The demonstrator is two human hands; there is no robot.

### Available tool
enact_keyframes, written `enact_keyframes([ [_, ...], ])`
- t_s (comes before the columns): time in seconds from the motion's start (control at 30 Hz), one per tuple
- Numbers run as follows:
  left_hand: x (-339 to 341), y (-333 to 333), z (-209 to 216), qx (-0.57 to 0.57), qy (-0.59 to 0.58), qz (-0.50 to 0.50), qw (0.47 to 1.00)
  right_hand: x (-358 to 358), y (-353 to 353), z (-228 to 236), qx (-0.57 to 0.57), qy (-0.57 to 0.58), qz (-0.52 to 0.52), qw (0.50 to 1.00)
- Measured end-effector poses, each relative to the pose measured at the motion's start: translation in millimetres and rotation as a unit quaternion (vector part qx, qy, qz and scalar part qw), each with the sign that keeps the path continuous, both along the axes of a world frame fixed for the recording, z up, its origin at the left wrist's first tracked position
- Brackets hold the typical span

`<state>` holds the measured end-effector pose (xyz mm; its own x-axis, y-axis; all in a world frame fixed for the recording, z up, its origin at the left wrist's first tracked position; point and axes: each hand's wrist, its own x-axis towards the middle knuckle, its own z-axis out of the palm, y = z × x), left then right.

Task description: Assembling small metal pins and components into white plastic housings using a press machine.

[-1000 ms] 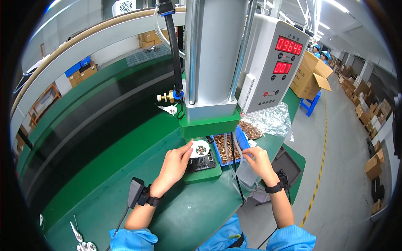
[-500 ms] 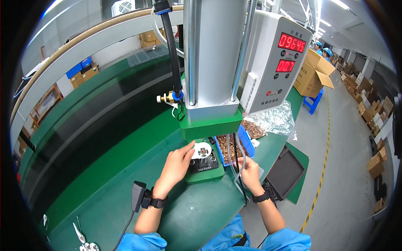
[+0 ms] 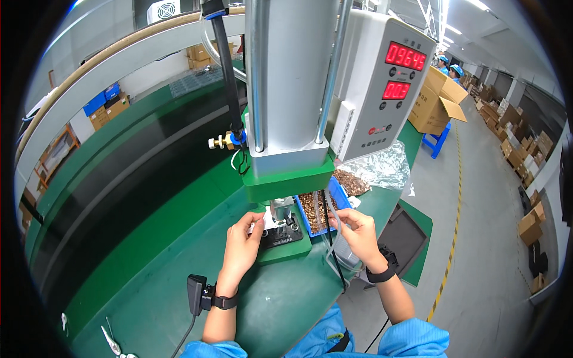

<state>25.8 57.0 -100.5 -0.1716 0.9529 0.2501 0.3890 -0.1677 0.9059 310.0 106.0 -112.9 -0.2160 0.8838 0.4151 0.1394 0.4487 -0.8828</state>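
Note:
My left hand (image 3: 241, 243) is at the left side of a press base, its thumb and fingertips closed on the edge of a white round plastic part (image 3: 269, 219). The metal press ram (image 3: 282, 209) is down over that part and hides most of it. Under it is a black fixture plate (image 3: 284, 236) on a green base. My right hand (image 3: 357, 234) is raised by the near right edge of a blue bin (image 3: 340, 194) of small copper-coloured pieces (image 3: 312, 209). Its thumb and forefinger are pinched together; what they hold is too small to make out.
A grey control box (image 3: 382, 89) with red displays is beside the press column (image 3: 292, 77). Clear tubes and a black cable (image 3: 332, 250) hang between the bin and my right hand. A plastic bag (image 3: 388, 167) lies behind the bin. White parts (image 3: 110, 340) lie at lower left.
The press ram has come down onto the white round part, which showed openly before. My right hand has lifted slightly beside the bin. The whole view has shifted a little.

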Motion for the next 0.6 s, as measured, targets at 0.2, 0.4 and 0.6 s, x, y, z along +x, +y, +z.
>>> enact_keyframes([
  [0.2, -1.3, -2.8, 2.4, 0.016, 0.008, 0.008, 1.0, -16.1, 3.3, -15.2, -0.102, 0.063, 0.041, 0.992],
  [0.4, -3.1, -4.1, 5.8, 0.002, 0.022, 0.014, 1.0, -49.2, 19.1, 10.6, 0.057, -0.042, 0.081, 0.994],
  [0.6, -3.7, -4.1, 9.2, -0.003, 0.026, 0.003, 1.0, -84.4, 36.8, 33.1, 0.098, -0.112, 0.103, 0.984],
])
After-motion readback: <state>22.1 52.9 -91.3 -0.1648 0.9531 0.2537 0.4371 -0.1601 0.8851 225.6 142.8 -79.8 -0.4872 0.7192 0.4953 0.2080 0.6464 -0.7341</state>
